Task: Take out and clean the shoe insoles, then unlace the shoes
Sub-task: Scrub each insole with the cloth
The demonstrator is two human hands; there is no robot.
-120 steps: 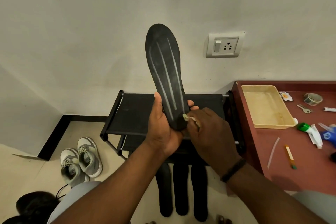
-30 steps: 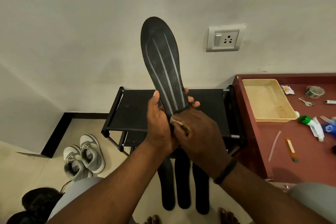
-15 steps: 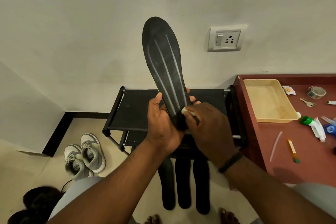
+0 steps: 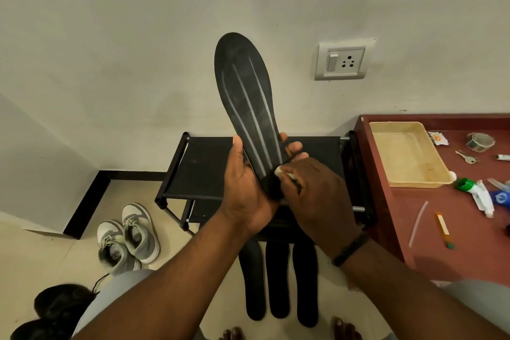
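A black insole (image 4: 245,99) with three pale stripes stands upright in front of the wall. My left hand (image 4: 247,190) grips its heel end from the left. My right hand (image 4: 311,196) pinches a small whitish wipe (image 4: 281,172) and presses it against the insole's lower right edge near the heel. Three more black insoles (image 4: 278,281) lie side by side on the floor below my arms. A pair of grey and white laced sneakers (image 4: 128,234) sits on the floor at the left. Dark shoes (image 4: 55,309) lie at the bottom left corner.
A black shoe rack (image 4: 201,168) stands against the wall behind my hands. At the right, a red-brown table (image 4: 441,229) carries a cream tray (image 4: 408,154), a tape roll (image 4: 480,141), keys (image 4: 467,157) and tubes (image 4: 477,193). A wall socket (image 4: 342,59) is above.
The insole has stayed upright in my left hand. My right hand with the wipe has rubbed back and forth over the heel end, now sitting at the lower right edge.
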